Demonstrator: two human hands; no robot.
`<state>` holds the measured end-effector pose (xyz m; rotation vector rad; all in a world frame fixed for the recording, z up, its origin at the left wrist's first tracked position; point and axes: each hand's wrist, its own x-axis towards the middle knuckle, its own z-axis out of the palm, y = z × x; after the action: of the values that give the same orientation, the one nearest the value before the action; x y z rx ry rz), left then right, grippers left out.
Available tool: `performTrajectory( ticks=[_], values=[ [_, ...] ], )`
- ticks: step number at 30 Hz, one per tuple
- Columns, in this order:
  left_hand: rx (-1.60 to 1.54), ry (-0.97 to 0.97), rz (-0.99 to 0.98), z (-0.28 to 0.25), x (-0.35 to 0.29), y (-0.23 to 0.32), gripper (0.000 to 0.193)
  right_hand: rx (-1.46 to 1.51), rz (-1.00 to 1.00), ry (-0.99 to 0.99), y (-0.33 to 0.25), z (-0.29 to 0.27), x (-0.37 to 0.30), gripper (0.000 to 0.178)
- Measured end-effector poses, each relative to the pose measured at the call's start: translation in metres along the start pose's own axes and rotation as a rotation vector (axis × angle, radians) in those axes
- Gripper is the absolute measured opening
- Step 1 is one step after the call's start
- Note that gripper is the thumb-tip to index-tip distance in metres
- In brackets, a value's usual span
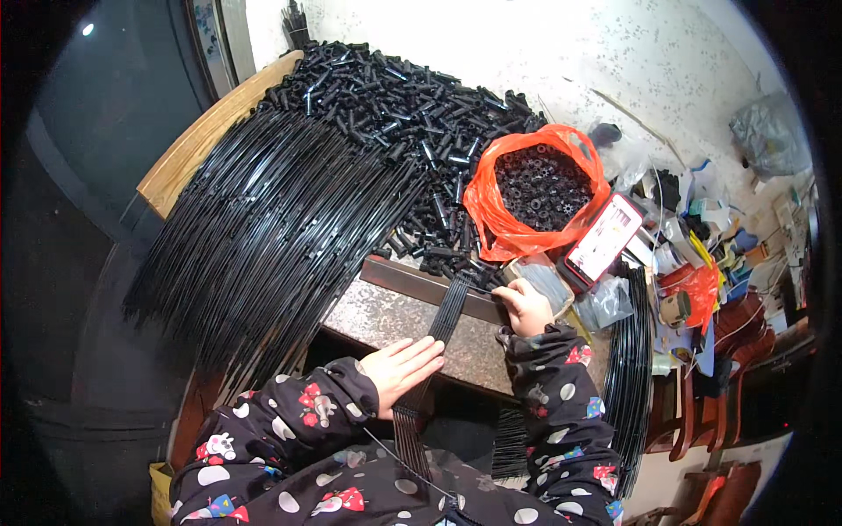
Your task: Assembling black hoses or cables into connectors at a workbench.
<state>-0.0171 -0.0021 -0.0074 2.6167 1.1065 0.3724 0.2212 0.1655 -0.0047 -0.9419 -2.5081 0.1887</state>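
Observation:
My left hand (pixel 403 373) lies flat with its fingers stretched out across a row of thin black rods (pixel 451 311). The rods run side by side from near my lap up to a dark metal bar (pixel 412 285) on the speckled tabletop (pixel 377 309). Beside the bar's right part, my right hand (pixel 529 309) is closed in a pinch near the rods' far ends. A thin dark line reaches from its fingertips toward those ends; what the fingers hold is too small to make out.
Many long black rods (pixel 263 237) fan out at the left beside a wooden board (pixel 219 118). Behind lies a heap of short black tubes (pixel 395 96). An orange-red bag (pixel 491 206) holds small black toothed parts (pixel 544 188). A lit phone (pixel 605 237) and clutter stand right.

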Motion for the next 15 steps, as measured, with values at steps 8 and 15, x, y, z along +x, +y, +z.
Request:
performTrajectory(
  ticks=[8, 15],
  values=[
    [0.015, -0.026, -0.021, -0.002, 0.000, 0.004, 0.089, 0.125, 0.025, -0.052, -0.001, 0.006, -0.001, 0.023],
    [0.025, -0.024, -0.030, -0.001, 0.002, 0.006, 0.090, 0.109, 0.029, -0.049, -0.003, 0.009, 0.004, 0.024]
  ],
)
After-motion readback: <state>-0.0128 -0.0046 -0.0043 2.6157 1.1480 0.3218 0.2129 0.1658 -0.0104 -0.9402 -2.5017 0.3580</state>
